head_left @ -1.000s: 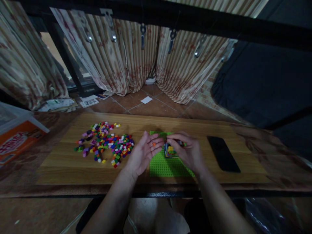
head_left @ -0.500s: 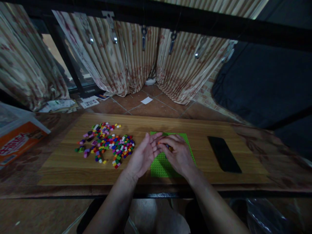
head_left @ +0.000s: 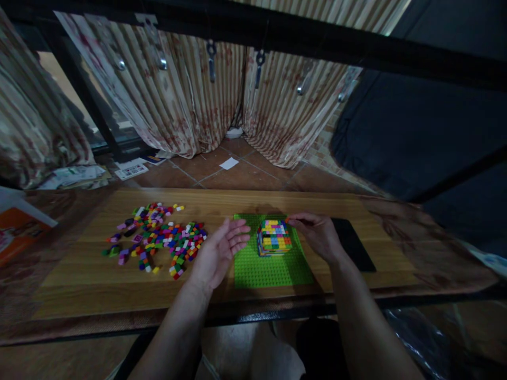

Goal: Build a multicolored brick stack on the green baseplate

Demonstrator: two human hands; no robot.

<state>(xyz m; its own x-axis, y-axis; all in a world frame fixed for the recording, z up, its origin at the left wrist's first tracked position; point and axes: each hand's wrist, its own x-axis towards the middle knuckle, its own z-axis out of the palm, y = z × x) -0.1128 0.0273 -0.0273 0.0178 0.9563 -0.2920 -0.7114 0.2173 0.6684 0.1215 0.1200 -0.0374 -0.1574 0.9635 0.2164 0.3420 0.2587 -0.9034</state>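
Observation:
On the green baseplate (head_left: 273,274) stands a block built of many-coloured toy bricks (head_left: 275,237). My left hand (head_left: 222,250) is open just left of it, palm turned up and fingers stretched towards it; no brick shows on the palm. At the block's far right corner, my right hand (head_left: 317,235) pinches a small orange brick (head_left: 289,220) between thumb and fingertips. Whether that brick touches the block I cannot tell. Left of my left hand, a loose pile of small bricks (head_left: 158,237) in mixed colours spreads over the wooden board.
A dark flat tablet-like slab (head_left: 354,245) lies on the wooden board (head_left: 119,295), partly behind my right hand. An orange and white box (head_left: 24,221) stands at the far left. Beyond the board are striped curtains (head_left: 190,95) and papers (head_left: 132,170) on the tiled floor.
My hands have moved apart, uncovering the brick block. The right hand has carried the orange brick from above the left fingers to the block's right side. The view has shifted slightly right.

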